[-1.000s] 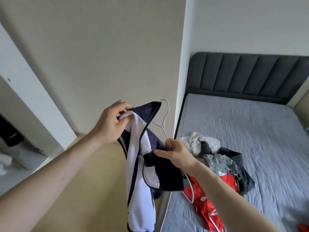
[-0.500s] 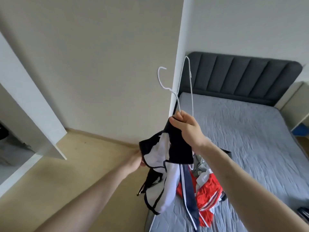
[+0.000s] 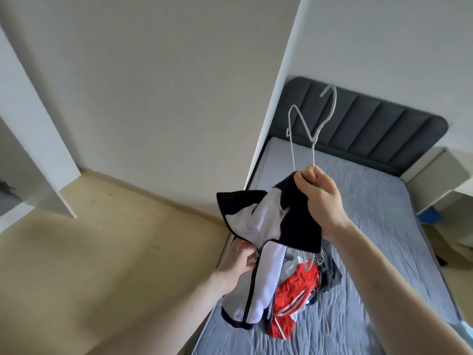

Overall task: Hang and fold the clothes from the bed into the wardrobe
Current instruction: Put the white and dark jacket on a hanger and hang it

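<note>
Head: navy-white jacket (image 3: pixel 258 226) bunched; right hand (image 3: pixel 320 198) grips hanger (image 3: pixel 311 139); left hand (image 3: pixel 238 260) pinches hem.

Right hand (image 3: pixel 323 201) now raised, gripping the wire hanger (image 3: pixel 311 135) with the jacket's dark shoulder; a second ago it held the hanger low, at chest level. Hook now points up against the headboard (image 3: pixel 371 121). Left hand (image 3: pixel 239 260) has dropped from the collar to the jacket (image 3: pixel 258 265) front, at the zip edge.
</note>
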